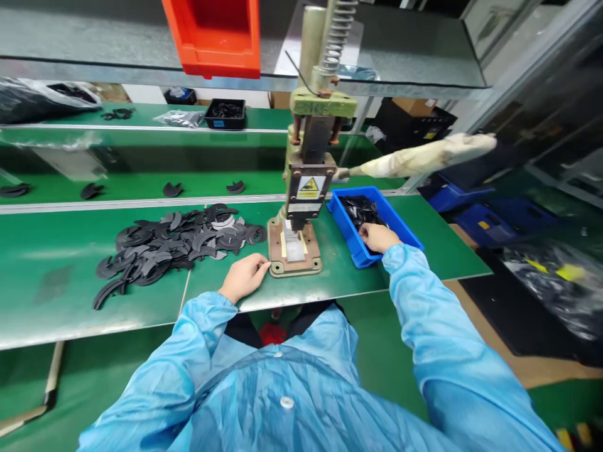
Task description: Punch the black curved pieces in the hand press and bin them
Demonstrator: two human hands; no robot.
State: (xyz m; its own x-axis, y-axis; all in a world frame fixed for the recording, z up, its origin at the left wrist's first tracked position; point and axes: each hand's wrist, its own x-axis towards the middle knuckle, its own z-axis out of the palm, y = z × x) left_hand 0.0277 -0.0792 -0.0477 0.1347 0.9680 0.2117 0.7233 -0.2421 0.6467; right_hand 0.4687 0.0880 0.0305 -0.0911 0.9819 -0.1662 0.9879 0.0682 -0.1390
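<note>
My left hand [245, 276] rests on the green bench just left of the press base [277, 269], fingers curled together, with nothing visible in them. My right hand [378, 237] reaches into a blue bin [352, 242], its fingers closed among small black parts [360, 210]; what they grip is hidden. Between my hands stands a hand press [311, 188] with a yellow warning label. A pale metal plate [294, 247] lies on its base under the ram. To the left of the base is a heap of black curved pieces [174, 242].
The press lever [424, 157], wrapped in whitish material, sticks out rightward above the blue bin. An orange bin [219, 37] sits on the overhead shelf. Several black curved pieces [173, 189] are spaced along the strip behind the bench. A black tray [226, 114] of parts stands farther back.
</note>
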